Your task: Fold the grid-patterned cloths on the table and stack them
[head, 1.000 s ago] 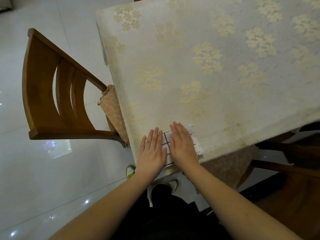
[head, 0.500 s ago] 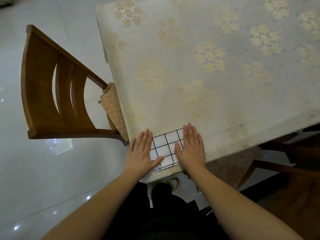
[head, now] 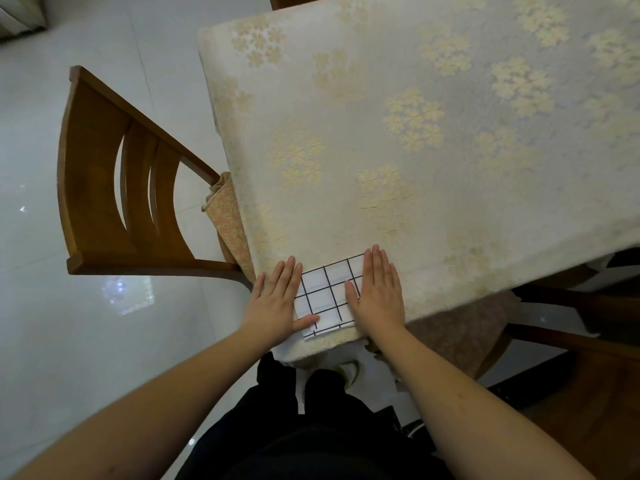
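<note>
A small folded white cloth with a black grid point(head: 327, 294) lies flat at the near corner of the table point(head: 433, 140), which is covered by a cream cloth with gold flowers. My left hand point(head: 278, 299) rests palm down on the folded cloth's left edge, fingers straight, thumb lying across its near corner. On the cloth's right edge my right hand point(head: 379, 294) lies flat in the same way. Neither hand grips anything. Only this one grid cloth shows.
A wooden chair point(head: 114, 199) with a patterned cushion stands at the table's left side. Another wooden chair point(head: 571, 327) with a brown cushion is at the right, past the near edge. White glossy floor tiles lie to the left.
My hands, close together over the cloth a second ago, have slid apart to its left and right edges, uncovering the grid in the middle.
</note>
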